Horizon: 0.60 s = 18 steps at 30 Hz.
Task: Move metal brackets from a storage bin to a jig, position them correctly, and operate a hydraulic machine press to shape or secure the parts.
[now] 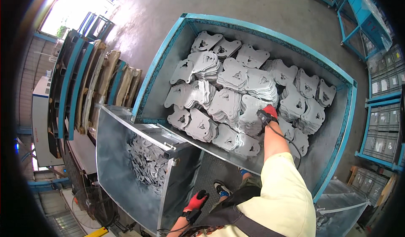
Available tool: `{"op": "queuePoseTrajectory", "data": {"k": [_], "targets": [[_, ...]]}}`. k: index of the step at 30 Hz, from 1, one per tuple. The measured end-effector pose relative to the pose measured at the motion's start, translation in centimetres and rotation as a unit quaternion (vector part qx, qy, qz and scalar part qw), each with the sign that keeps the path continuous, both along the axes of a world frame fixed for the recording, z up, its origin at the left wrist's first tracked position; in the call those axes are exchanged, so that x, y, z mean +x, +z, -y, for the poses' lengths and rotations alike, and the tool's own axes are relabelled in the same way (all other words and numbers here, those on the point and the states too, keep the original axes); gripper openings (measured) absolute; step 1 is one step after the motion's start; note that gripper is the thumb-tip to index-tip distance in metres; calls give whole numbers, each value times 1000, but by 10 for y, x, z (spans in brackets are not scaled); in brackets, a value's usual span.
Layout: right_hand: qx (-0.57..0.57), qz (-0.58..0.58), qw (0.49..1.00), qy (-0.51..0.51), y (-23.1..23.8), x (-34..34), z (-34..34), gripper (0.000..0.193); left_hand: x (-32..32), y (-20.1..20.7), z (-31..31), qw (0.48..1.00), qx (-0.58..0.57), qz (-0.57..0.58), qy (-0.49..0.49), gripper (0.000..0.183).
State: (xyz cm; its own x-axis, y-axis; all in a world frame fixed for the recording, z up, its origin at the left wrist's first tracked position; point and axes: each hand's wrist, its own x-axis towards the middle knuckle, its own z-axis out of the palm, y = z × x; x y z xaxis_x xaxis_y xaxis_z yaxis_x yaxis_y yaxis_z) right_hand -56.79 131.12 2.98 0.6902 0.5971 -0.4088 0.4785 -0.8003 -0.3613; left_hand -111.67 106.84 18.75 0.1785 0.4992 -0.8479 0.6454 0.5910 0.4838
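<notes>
My right hand [269, 111], in a red glove with a dark device strapped at the wrist, reaches into a large blue-rimmed metal bin [246, 33]. It touches the right side of a stack of flat grey metal plates [252, 109]. Its fingertips are too small and partly hidden to show whether they grip a plate. Low in front of me, my left hand [197, 200], also red-gloved, hangs beside a smaller metal bin [126, 169]. Its fingers are slightly apart and hold nothing. Small grey metal pieces [148, 161] lie heaped inside that smaller bin.
Several more plate stacks [225, 104] fill much of the large bin. Upright panels [90, 81] lean at the left, with a fan [93, 205] below. Another metal bin [341, 207] stands at lower right. Blue racks [358, 21] and stacked grey crates [383, 123] line the right.
</notes>
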Motion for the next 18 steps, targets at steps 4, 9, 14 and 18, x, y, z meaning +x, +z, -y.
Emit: {"op": "queuePoseTrajectory", "data": {"k": [4,9,14,18], "targets": [[-74,-51,994,60,12,-59,-18,65,-21,20,18,996,-15,-48,68,55],[-62,-82,993,51,24,-51,-14,51,-34,4,30,996,-18,-85,23,55],[-50,-79,994,63,3,-38,-9,66,-23,2,26,995,-35,-61,64,54],[-42,6,996,74,2,-40,-6,65,-23,-6,26,998,-13,-56,27,54]]}}
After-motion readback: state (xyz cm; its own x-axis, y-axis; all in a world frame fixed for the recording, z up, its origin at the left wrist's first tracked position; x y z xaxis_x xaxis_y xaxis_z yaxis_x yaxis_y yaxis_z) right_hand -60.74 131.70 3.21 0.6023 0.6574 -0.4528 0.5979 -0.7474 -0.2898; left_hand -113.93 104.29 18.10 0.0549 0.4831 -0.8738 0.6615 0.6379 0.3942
